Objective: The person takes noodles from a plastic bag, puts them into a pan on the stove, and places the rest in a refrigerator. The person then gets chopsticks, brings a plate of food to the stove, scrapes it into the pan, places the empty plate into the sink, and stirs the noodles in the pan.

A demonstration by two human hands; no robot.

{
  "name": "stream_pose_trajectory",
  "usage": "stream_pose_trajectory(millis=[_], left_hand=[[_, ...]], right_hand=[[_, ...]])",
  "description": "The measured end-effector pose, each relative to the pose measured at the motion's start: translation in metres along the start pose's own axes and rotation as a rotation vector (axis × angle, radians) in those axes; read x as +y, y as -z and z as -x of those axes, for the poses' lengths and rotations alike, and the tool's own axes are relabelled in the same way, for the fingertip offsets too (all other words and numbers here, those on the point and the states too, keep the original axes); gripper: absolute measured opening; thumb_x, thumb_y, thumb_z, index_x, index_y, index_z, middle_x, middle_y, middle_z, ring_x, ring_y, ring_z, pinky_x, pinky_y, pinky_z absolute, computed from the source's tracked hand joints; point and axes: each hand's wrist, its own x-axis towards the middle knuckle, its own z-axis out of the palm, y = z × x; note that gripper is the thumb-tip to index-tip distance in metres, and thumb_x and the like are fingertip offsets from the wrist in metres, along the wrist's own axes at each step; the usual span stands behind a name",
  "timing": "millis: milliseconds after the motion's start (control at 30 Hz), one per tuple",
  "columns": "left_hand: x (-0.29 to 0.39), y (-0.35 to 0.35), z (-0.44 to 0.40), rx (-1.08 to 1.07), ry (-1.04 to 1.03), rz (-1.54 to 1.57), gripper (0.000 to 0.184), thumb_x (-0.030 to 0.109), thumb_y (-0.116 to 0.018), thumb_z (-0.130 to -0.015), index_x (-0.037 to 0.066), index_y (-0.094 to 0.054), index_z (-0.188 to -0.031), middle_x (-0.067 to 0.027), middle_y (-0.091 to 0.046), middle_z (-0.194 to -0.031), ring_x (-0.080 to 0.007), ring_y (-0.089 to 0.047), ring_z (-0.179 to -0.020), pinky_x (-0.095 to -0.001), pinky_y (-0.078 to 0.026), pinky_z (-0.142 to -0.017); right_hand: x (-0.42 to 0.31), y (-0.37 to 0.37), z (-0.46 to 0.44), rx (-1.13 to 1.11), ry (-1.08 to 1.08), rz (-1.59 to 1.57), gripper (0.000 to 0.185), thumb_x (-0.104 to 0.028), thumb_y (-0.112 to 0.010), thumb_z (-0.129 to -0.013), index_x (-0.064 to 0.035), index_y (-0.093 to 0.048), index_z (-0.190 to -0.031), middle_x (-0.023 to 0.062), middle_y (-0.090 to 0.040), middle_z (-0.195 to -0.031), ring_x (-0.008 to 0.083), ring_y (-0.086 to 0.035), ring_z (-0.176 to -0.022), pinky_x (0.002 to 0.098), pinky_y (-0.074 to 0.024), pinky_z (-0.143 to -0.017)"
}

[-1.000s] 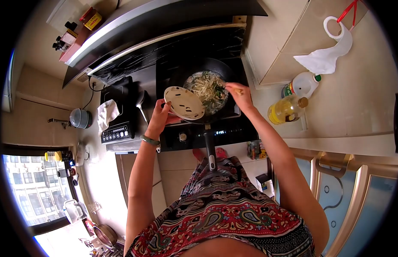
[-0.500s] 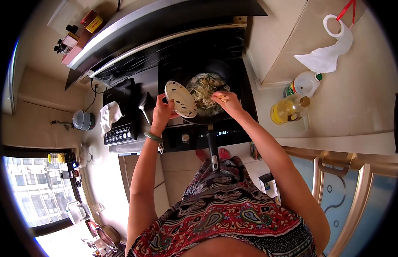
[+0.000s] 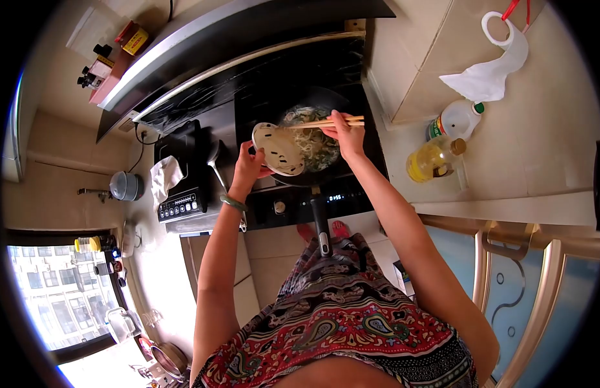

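Bowl (image 3: pixel 278 152), gripped by curled fingers of the left hand (image 3: pixel 250 169), tilts above the pan (image 3: pixel 322 178) near the front edge of the stove (image 3: pixel 256 208); fingers of the right hand (image 3: pixel 348 136) pinch chopsticks (image 3: pixel 322 123).

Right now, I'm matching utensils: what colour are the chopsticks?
The chopsticks look pale tan, best seen in the head view.

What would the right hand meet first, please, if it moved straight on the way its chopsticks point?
Likely the dish in the left hand; the chopsticks in the right hand point toward the dish's rim, though depth is unclear.
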Motion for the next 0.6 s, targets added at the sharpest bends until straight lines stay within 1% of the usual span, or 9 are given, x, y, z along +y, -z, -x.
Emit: stream_pose_trajectory(millis=[100, 233, 333, 400, 433, 500, 533, 567, 600], left_hand=[[0.003, -0.003, 0.003, -0.022, 0.018, 0.133, 0.038, 0.018, -0.048, -0.097, 0.003, -0.034, -0.13, -0.016, -0.067, -0.087, -0.0253, -0.07, -0.07, -0.0334, -0.061, -0.061], [0.003, 0.001, 0.007, 0.028, -0.015, 0.144, 0.038, 0.016, -0.049, -0.096, 0.005, -0.035, -0.129, -0.0152, -0.067, -0.086, -0.0255, -0.07, -0.07, -0.0328, -0.06, -0.06], [0.006, 0.007, 0.009, 0.148, -0.062, -0.055, 0.042, 0.016, -0.058, -0.09, 0.005, -0.041, -0.126, -0.0105, -0.06, -0.078, -0.0214, -0.069, -0.065, -0.0326, -0.061, -0.053], [0.007, 0.009, 0.007, 0.166, -0.062, -0.065, 0.042, 0.015, -0.058, -0.09, 0.005, -0.041, -0.127, -0.0104, -0.06, -0.077, -0.0214, -0.068, -0.064, -0.0326, -0.061, -0.053], [0.008, 0.011, 0.007, 0.183, -0.062, -0.075, 0.042, 0.015, -0.058, -0.09, 0.005, -0.041, -0.127, -0.0104, -0.06, -0.077, -0.0213, -0.068, -0.062, -0.0326, -0.061, -0.053], [0.008, 0.012, 0.006, 0.184, -0.079, -0.067, 0.043, 0.015, -0.058, -0.089, 0.005, -0.041, -0.127, -0.0103, -0.06, -0.076, -0.0214, -0.068, -0.062, -0.0322, -0.06, -0.052], [0.008, 0.013, 0.006, 0.183, -0.094, -0.06, 0.043, 0.015, -0.058, -0.089, 0.005, -0.04, -0.128, -0.0102, -0.06, -0.076, -0.0215, -0.069, -0.062, -0.0319, -0.06, -0.052], [0.009, 0.014, 0.006, 0.186, -0.098, -0.061, 0.043, 0.015, -0.058, -0.089, 0.005, -0.04, -0.128, -0.0102, -0.06, -0.076, -0.0215, -0.069, -0.062, -0.0319, -0.06, -0.052], [0.01, 0.014, 0.006, 0.184, -0.101, -0.071, 0.043, 0.015, -0.058, -0.089, 0.005, -0.04, -0.128, -0.0101, -0.061, -0.075, -0.0214, -0.069, -0.062, -0.0314, -0.06, -0.052]], right_hand=[[0.004, -0.001, -0.007, 0.001, 0.041, 0.037, 0.028, -0.019, -0.064, -0.092, 0.0076, -0.064, -0.099, 0.0159, -0.068, -0.089, 0.024, -0.071, -0.073, 0.0344, -0.0621, -0.064], [-0.01, 0.023, -0.005, -0.04, 0.062, 0.379, 0.029, -0.023, -0.065, -0.092, 0.0064, -0.067, -0.092, 0.0118, -0.07, -0.077, 0.0198, -0.071, -0.07, 0.0297, -0.0582, -0.058], [-0.017, 0.029, 0.0, -0.039, 0.217, 0.567, 0.026, -0.022, -0.065, -0.092, 0.0042, -0.068, -0.09, 0.0091, -0.07, -0.075, 0.0155, -0.069, -0.063, 0.0259, -0.0535, -0.055], [-0.015, 0.03, -0.002, -0.161, 0.46, 0.834, 0.021, -0.02, -0.066, -0.091, 0.0005, -0.069, -0.088, 0.006, -0.069, -0.073, 0.0118, -0.064, -0.057, 0.0238, -0.0476, -0.052], [-0.011, 0.028, -0.002, -0.254, 0.403, 0.89, 0.018, -0.019, -0.066, -0.091, -0.002, -0.07, -0.088, 0.0041, -0.068, -0.07, 0.0116, -0.06, -0.055, 0.0236, -0.0444, -0.051], [0.016, 0.02, -0.001, -0.418, 0.483, 0.811, 0.016, -0.019, -0.067, -0.09, -0.0028, -0.071, -0.087, 0.0042, -0.068, -0.072, 0.0138, -0.063, -0.058, 0.0253, -0.0478, -0.054], [0.024, 0.015, -0.002, -0.575, 0.774, 0.798, 0.012, -0.016, -0.068, -0.089, -0.0047, -0.071, -0.088, 0.0048, -0.069, -0.079, 0.0169, -0.066, -0.063, 0.0268, -0.051, -0.055], [0.03, 0.015, -0.001, -0.655, 0.767, 0.933, 0.009, -0.009, -0.071, -0.084, -0.0045, -0.07, -0.092, 0.0057, -0.07, -0.09, 0.0228, -0.069, -0.078, 0.028, -0.0548, -0.065], [0.031, 0.013, -0.006, -0.572, 0.653, 0.939, 0.009, -0.009, -0.072, -0.083, -0.006, -0.071, -0.092, 0.0062, -0.07, -0.091, 0.0222, -0.069, -0.079, 0.0286, -0.055, -0.064]])
